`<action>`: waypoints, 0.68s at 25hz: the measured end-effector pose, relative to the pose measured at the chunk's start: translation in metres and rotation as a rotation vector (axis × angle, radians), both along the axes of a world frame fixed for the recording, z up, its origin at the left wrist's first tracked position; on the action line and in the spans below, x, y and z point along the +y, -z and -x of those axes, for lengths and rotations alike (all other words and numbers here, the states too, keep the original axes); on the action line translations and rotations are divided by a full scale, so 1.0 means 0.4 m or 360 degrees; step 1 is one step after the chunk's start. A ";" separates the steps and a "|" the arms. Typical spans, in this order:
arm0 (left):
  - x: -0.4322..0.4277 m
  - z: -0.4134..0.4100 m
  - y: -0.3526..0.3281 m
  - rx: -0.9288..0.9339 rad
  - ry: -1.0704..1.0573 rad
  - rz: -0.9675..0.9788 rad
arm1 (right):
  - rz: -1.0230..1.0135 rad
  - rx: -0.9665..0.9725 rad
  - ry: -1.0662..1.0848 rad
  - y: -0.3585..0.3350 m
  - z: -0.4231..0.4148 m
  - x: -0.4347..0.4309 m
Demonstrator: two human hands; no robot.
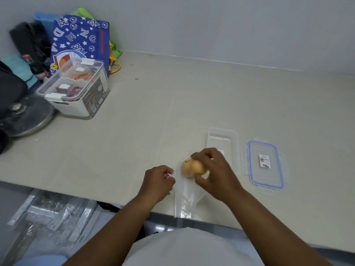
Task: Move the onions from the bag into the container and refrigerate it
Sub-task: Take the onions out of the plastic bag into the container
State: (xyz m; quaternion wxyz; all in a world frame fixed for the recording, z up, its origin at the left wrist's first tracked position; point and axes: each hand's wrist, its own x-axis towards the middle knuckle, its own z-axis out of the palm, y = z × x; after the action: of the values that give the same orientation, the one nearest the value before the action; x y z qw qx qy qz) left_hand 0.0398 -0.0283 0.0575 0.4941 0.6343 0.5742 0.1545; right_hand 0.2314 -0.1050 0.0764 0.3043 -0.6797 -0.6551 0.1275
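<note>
Head view. We see a pale counter (192, 96) running along a white wall. Near its front edge lies a clear bag (187, 198), its lower end reaching the counter's edge. The left hand (158, 182) pinches the bag's left rim between thumb and fingers. The right hand (213, 171) is curled over two onions (192, 167) at the bag's mouth, fingers closed around them; the motion blur keeps us from telling whether the onions are wholly clear of the plastic.

Just behind the right hand stands the open container (222, 139), clear and rectangular, with nothing visible inside. Beside it, to the right, the lid (266, 166) lies flat with a blue seal and its four clips spread outward; a small label sits at its centre. Container and lid are near each other but apart.

At the far left we note a lidded white basket (76, 91) holding food, with a blue printed tote (80, 41) behind it against the wall. A round metal pot lid (25, 116) rests just left of the basket.
</note>
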 end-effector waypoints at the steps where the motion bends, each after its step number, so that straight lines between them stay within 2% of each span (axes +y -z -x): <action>1: 0.002 -0.001 -0.001 -0.0008 -0.0008 0.0015 | -0.0133 0.0101 0.0113 -0.002 -0.023 0.001; 3: 0.005 -0.003 0.000 -0.0020 -0.0012 0.0035 | -0.0173 0.0174 0.0391 0.009 -0.079 0.018; 6: 0.005 -0.009 0.005 -0.0025 -0.0017 0.0048 | 0.0333 0.0016 0.0622 0.058 -0.161 0.065; 8: 0.004 -0.012 0.007 -0.0029 -0.0010 0.0041 | 0.0736 -0.0193 0.0547 0.098 -0.193 0.094; 10: 0.006 -0.014 0.008 -0.0024 -0.0008 0.0033 | 0.0965 -0.0338 0.0447 0.130 -0.203 0.116; 17: 0.009 -0.017 0.008 -0.0019 -0.0010 0.0044 | 0.1131 -0.0390 0.0394 0.154 -0.203 0.151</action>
State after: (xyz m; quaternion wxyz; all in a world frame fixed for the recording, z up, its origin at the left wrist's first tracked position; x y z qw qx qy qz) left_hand 0.0464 -0.0246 0.0542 0.5057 0.6246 0.5753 0.1519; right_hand 0.3127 -0.0445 0.0150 -0.0173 -0.8267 -0.5147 0.2267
